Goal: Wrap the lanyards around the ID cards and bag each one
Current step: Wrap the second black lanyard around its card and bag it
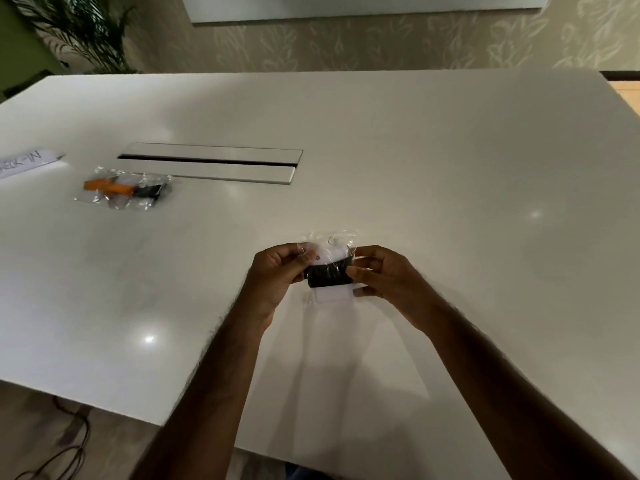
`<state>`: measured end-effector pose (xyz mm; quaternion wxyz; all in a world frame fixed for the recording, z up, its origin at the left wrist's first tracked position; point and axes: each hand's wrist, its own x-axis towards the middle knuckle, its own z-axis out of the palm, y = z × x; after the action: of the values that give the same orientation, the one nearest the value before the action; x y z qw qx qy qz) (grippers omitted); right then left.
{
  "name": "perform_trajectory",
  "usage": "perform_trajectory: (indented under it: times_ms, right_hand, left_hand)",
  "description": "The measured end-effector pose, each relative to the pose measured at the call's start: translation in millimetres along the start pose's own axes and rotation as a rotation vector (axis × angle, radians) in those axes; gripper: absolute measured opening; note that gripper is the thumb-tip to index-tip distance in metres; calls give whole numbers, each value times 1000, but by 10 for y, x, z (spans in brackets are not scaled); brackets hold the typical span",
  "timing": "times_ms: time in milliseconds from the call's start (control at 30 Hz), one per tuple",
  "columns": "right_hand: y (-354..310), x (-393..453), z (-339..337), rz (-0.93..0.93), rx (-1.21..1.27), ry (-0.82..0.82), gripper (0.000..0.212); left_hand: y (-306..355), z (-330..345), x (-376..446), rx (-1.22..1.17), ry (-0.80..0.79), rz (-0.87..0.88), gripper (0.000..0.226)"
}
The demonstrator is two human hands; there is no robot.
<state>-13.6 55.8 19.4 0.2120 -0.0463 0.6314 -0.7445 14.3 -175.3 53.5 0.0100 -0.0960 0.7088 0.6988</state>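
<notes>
Above the white table [450, 174] I hold a clear plastic bag [329, 242] with a white ID card [331, 294] inside, a black lanyard [328, 274] wound round the card's middle. My left hand [277, 275] pinches the bag's left edge. My right hand [384, 275] pinches its right edge, thumb on the lanyard. A metal ring shows near the bag's top. Far left on the table lie clear bags [121, 188] holding cards, one wrapped in an orange lanyard [104, 186] and one in a black lanyard [149, 191].
A long metal cable hatch [214, 162] with a dark slot is set into the table behind the bagged pile. A paper label [24, 162] with handwriting lies at the far left edge. Cables hang below the table's near left edge.
</notes>
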Motion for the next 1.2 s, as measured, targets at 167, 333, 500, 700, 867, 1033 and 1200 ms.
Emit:
perform_trajectory:
  times_ms: [167,333,500,700,867,1033,1200]
  right_hand:
    - [21,458,578,-4,-38,-12,33]
    - [45,893,1167,-3,-49,-7,26]
    - [66,1247,1685,-8,11,24,29]
    - [86,1691,2223,-22,51,122,28]
    - [102,2055,2564,-19,75,184,32]
    - [128,2348,2803,-6,125,201,25]
    - [96,2633,2978,15,148,177,28]
  left_hand:
    - [-6,-703,284,-1,-28,-8,19]
    - [33,-1382,559,3,-36,-13,22]
    - [80,-1942,808,13,-28,-19,26]
    - [78,-2516,1038,66,-38,-12,30]
    - [63,-2886,1293,119,5,33,25]
    - [82,-3146,1606,165,71,41,22]
    - [103,-3347,1947,246,143,61,25]
